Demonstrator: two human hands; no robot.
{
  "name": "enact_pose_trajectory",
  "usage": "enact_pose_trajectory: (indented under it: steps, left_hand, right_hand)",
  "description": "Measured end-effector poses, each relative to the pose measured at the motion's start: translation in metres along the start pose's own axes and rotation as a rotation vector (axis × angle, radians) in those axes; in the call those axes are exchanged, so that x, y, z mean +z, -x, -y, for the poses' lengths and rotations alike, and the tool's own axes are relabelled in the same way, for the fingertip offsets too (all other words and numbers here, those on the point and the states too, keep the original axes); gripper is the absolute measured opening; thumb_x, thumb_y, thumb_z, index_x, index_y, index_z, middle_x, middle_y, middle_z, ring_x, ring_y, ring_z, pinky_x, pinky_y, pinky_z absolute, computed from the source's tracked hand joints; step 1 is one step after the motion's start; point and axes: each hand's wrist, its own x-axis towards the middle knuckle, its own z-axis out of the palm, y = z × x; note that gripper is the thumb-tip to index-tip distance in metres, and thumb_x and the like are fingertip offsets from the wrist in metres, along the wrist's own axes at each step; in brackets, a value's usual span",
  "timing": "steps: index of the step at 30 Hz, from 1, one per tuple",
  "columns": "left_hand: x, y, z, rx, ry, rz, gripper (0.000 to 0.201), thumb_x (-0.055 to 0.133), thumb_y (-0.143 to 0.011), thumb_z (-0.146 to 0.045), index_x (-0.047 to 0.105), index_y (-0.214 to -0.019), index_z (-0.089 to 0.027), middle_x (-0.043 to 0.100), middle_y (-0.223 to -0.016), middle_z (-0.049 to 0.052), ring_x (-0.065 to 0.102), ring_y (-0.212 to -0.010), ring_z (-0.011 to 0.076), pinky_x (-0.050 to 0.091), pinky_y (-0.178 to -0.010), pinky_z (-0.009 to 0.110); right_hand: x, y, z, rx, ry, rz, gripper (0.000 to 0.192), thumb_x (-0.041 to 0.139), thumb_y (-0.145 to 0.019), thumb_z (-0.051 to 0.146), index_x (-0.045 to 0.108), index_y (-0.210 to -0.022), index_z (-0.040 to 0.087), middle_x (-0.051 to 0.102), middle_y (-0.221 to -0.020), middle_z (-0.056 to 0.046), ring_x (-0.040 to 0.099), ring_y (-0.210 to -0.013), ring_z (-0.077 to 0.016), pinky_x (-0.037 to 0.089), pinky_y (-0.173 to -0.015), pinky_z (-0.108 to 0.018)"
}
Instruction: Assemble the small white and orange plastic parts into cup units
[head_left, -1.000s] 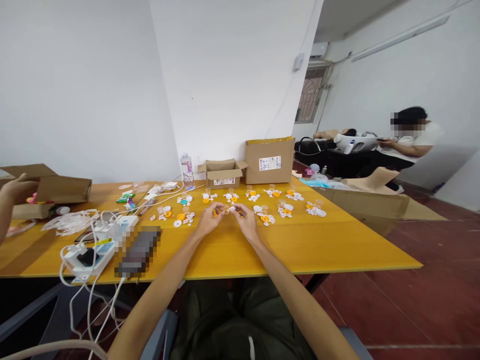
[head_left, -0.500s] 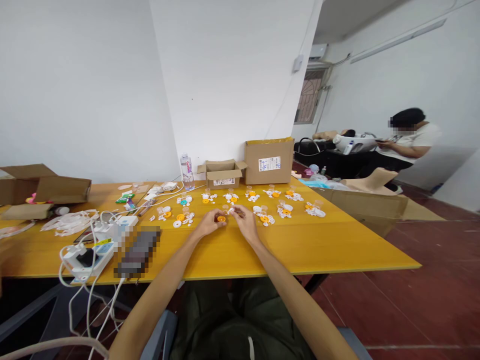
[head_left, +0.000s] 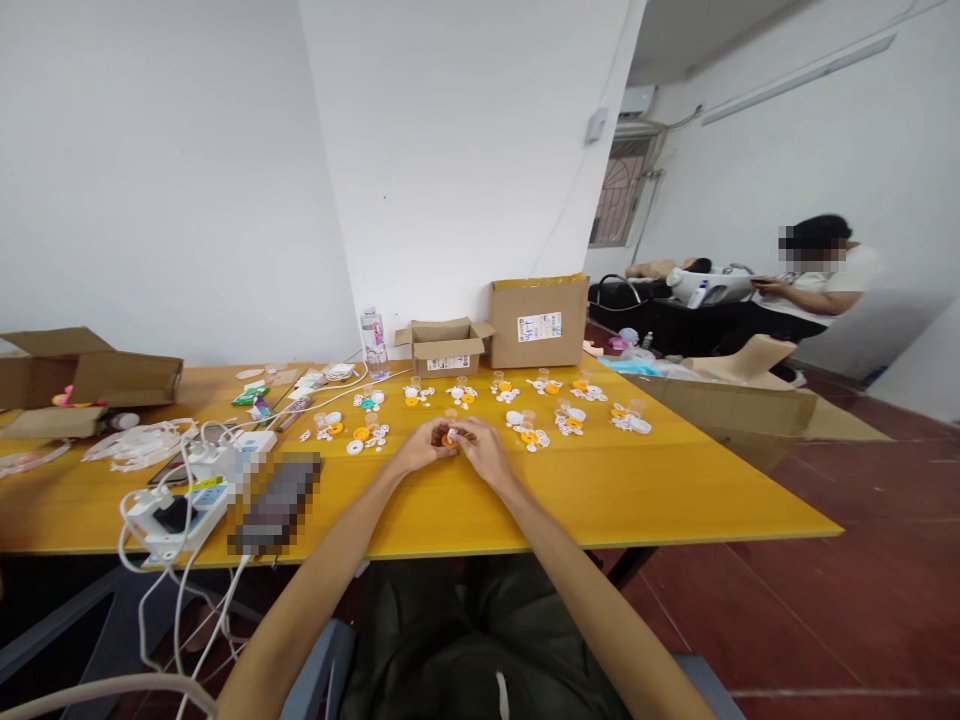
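Note:
Above the near middle of the table, my left hand [head_left: 421,447] is closed around a round orange plastic part [head_left: 448,441], mostly covered by fingers. My right hand [head_left: 484,450] pinches a small white plastic piece [head_left: 452,434] against the orange part, so the two hands nearly touch. Just beyond them stands a small clear cup [head_left: 451,414]. To the left lies a group of orange and white discs [head_left: 362,436]; to the right is a similar group with an orange wheel [head_left: 529,438]. Fine shapes of the held pieces are too small to make out.
More part clusters line the table [head_left: 465,510]. Behind them stand a water bottle [head_left: 373,342], a small open carton [head_left: 442,348] and a larger box [head_left: 538,322]. Power strips [head_left: 202,500], cables and a phone [head_left: 276,502] lie left. A person [head_left: 814,280] sits at far right.
My right hand has moved left and slightly down, bringing the small white piece to the orange part in my left hand. The left hand has barely moved.

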Motion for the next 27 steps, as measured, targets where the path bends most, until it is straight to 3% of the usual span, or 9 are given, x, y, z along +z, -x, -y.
enact_pose_trajectory:
  steps: [7,27]
  left_hand:
    - [0.0002,-0.0006,0.0,-0.003,0.051,-0.002,0.05,0.088,-0.058,-0.028,0.064,-0.102,-0.016,0.072,-0.092,0.005,0.065,-0.08,0.017,0.052,-0.076,0.03]
    - [-0.0006,0.0005,-0.0054,-0.016,0.016,-0.006,0.037,0.086,-0.059,-0.029,0.069,-0.089,-0.016,0.068,-0.077,0.0,0.061,-0.069,0.0134,0.051,-0.074,0.029]
  right_hand:
    - [0.001,0.0011,-0.0012,-0.012,0.043,0.019,0.022,0.062,-0.083,0.016,0.079,-0.092,0.026,0.074,-0.091,-0.005,0.067,-0.086,-0.0211,0.054,-0.082,-0.034]
    - [0.0019,0.0016,-0.0041,-0.06,0.062,0.027,0.022,0.06,-0.089,0.02,0.08,-0.093,0.028,0.072,-0.09,-0.005,0.067,-0.086,-0.0212,0.054,-0.081,-0.035]
